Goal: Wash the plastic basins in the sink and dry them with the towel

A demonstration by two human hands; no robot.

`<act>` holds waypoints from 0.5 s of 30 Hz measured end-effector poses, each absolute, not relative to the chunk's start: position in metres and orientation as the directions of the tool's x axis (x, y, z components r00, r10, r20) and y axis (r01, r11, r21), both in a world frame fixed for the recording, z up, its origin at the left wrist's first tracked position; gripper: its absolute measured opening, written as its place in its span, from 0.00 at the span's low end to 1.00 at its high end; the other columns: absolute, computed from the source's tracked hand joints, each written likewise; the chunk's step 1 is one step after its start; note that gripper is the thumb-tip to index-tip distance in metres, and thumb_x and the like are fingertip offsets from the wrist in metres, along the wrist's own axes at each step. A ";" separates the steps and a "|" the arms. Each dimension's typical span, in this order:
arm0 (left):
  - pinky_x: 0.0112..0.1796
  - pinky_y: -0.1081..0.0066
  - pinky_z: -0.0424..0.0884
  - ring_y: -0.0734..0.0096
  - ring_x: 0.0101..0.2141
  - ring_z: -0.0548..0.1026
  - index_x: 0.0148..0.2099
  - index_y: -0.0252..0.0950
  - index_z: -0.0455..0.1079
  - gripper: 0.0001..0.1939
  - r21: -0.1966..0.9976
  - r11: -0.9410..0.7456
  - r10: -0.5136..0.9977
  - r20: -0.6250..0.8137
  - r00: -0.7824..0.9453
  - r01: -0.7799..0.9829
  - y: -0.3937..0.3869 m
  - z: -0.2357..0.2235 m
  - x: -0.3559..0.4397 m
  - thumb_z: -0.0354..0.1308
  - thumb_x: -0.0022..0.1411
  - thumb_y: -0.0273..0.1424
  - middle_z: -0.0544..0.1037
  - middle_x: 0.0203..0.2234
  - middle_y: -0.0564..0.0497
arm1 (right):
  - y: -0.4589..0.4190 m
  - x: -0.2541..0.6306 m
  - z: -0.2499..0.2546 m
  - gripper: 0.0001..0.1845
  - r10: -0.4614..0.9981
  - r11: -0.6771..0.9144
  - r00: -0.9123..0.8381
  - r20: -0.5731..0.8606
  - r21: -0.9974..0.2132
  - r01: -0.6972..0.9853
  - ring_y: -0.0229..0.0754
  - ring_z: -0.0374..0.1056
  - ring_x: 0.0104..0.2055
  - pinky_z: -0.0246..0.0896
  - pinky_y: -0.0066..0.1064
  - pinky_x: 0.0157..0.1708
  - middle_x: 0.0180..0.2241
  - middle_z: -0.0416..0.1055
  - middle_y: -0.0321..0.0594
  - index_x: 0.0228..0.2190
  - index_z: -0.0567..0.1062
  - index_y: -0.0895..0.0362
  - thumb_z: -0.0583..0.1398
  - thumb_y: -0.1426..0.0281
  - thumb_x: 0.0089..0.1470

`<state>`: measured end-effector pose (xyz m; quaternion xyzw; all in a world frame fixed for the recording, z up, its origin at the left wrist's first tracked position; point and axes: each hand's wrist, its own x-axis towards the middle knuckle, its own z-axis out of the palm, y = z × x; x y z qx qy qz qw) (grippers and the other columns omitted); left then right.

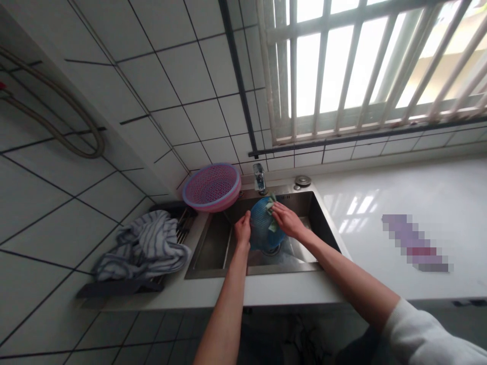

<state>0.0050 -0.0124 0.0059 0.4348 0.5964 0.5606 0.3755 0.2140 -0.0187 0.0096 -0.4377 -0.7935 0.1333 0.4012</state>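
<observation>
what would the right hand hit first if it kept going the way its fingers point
Probably the green cloth under its fingertips, pressed on the blue strainer; beyond that the faucet. The right hand points up-left; depth is unclear.

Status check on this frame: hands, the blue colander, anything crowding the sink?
Left hand grips blue colander over sink. Right hand presses green cloth on it. Pink basket at sink corner, apart.

1. A white countertop [380, 203] runs below a barred window, spreading from the centre out to 3 o'clock.
2. A steel sink [213, 243] is set into the countertop at the centre of the view.
3. A pink and purple colander [211, 186] rests at the sink's 11 o'clock corner.
4. At 9 o'clock, a dark drying rack [125, 286] lies on the counter, touching the sink's edge.
5. A striped towel [142, 246] lies bunched on the rack.
</observation>
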 end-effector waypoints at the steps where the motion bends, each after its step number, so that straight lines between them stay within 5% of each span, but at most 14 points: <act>1: 0.28 0.71 0.58 0.73 0.25 0.64 0.29 0.34 0.76 0.38 0.996 0.001 0.942 0.030 -0.335 0.091 -0.012 0.006 0.006 0.63 0.49 0.68 0.71 0.21 0.54 | -0.013 0.223 0.007 0.17 0.846 0.512 -0.234 0.479 -0.611 0.604 0.50 0.68 0.66 0.63 0.47 0.67 0.58 0.76 0.48 0.49 0.80 0.55 0.52 0.66 0.73; 4: 0.27 0.71 0.58 0.73 0.25 0.64 0.28 0.34 0.75 0.38 0.997 0.001 0.947 0.024 -0.321 0.078 -0.010 0.008 0.011 0.64 0.46 0.69 0.70 0.20 0.54 | -0.015 0.227 0.007 0.15 0.837 0.532 -0.260 0.481 -0.606 0.592 0.50 0.66 0.67 0.59 0.49 0.69 0.58 0.76 0.47 0.42 0.80 0.55 0.53 0.67 0.72; 9: 0.32 0.70 0.64 0.68 0.30 0.70 0.33 0.34 0.79 0.37 0.999 -0.040 0.960 0.048 -0.277 0.034 -0.009 0.013 0.012 0.65 0.47 0.66 0.77 0.25 0.50 | -0.040 0.195 0.014 0.11 0.627 0.778 -0.565 0.535 -0.393 0.491 0.54 0.43 0.78 0.41 0.60 0.75 0.70 0.64 0.42 0.41 0.82 0.53 0.58 0.68 0.69; 11: 0.31 0.70 0.63 0.68 0.30 0.70 0.32 0.34 0.79 0.36 0.998 -0.024 0.959 0.040 -0.281 0.059 -0.011 0.013 0.010 0.65 0.48 0.66 0.77 0.25 0.50 | -0.034 0.198 0.012 0.13 0.638 0.770 -0.564 0.524 -0.436 0.466 0.51 0.44 0.78 0.44 0.56 0.75 0.70 0.64 0.40 0.45 0.82 0.52 0.57 0.67 0.70; 15: 0.27 0.71 0.55 0.73 0.24 0.62 0.25 0.37 0.70 0.35 0.987 0.007 0.956 0.040 -0.292 0.158 -0.013 0.013 0.008 0.63 0.51 0.67 0.65 0.18 0.56 | -0.008 0.226 0.005 0.20 0.827 0.559 -0.272 0.492 -0.671 0.486 0.49 0.59 0.72 0.53 0.51 0.73 0.65 0.71 0.44 0.51 0.81 0.52 0.50 0.64 0.74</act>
